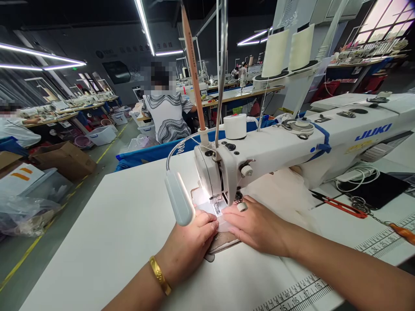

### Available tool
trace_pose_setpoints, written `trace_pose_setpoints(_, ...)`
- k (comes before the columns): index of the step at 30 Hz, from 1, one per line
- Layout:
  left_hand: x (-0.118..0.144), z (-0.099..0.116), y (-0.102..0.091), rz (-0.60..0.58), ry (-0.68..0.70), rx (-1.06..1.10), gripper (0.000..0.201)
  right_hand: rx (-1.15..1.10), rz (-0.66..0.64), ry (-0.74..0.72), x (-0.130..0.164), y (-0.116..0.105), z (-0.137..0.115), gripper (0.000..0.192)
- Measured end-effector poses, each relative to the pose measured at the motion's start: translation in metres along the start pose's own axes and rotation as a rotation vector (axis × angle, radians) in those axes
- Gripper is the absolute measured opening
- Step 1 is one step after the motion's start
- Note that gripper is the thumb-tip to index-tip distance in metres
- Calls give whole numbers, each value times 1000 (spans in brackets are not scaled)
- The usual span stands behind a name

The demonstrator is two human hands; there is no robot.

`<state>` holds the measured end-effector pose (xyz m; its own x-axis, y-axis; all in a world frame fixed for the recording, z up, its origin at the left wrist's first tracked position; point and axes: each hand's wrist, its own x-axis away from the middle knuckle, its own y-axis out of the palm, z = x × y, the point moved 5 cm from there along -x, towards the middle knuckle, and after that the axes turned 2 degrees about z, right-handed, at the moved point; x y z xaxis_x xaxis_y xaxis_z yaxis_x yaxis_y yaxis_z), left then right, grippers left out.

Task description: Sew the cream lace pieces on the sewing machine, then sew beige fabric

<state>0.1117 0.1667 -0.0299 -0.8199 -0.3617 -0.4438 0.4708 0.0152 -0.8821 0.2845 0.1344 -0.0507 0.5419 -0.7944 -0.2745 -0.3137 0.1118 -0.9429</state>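
Under the presser foot (217, 208) of a white sewing machine (269, 144) lies a small piece of sheer white fabric (223, 225). My left hand (194, 235), with a gold bracelet (159, 274) on its wrist, is closed at the fabric's left side, thumb and fingertips pinched together close to the foot. From the right, my right hand (257, 222) holds the fabric's other side, its fingers pressed together beside the foot. More pale sheer cloth (279, 194) spreads behind my right hand. My palms and the fabric under my fingertips are hidden.
A grey lamp (179, 198) hangs just above my left hand. Red-handled tweezers (343, 204), a black phone-like slab (379, 192) and a white cable (359, 175) lie at right. A pencil (193, 69) stands on the machine head. A co-worker (167, 108) sits ahead.
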Motion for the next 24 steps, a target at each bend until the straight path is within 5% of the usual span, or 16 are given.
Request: trace_pose_setpoints(24,-1,-20,10,-3,-73,-50,25,-6,106,120,-8,-8,8,19)
